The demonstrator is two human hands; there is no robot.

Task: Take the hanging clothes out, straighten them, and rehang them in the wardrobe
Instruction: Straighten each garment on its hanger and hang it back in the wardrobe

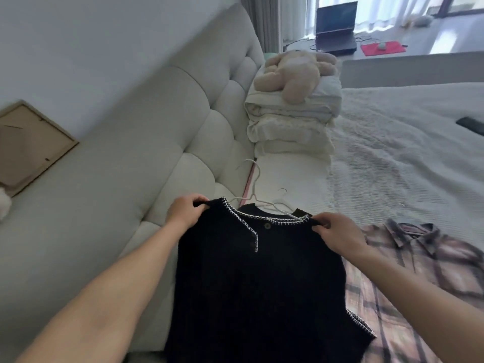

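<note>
A bedroom, seen over a white bed [392,158] with a padded headboard. Nearest, the black top [251,284] hangs in front of the person; the left hand [183,213] and right hand [337,234] each pinch a shoulder. Probably best to keep both shoulders level and shake gently. Beside it lies a checked shirt [419,271]; just beyond, white hangers [258,195] wait.

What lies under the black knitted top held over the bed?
Under the black top, white wire hangers show at its neckline, a plaid shirt at its right edge. The rest beneath is covered.
</note>
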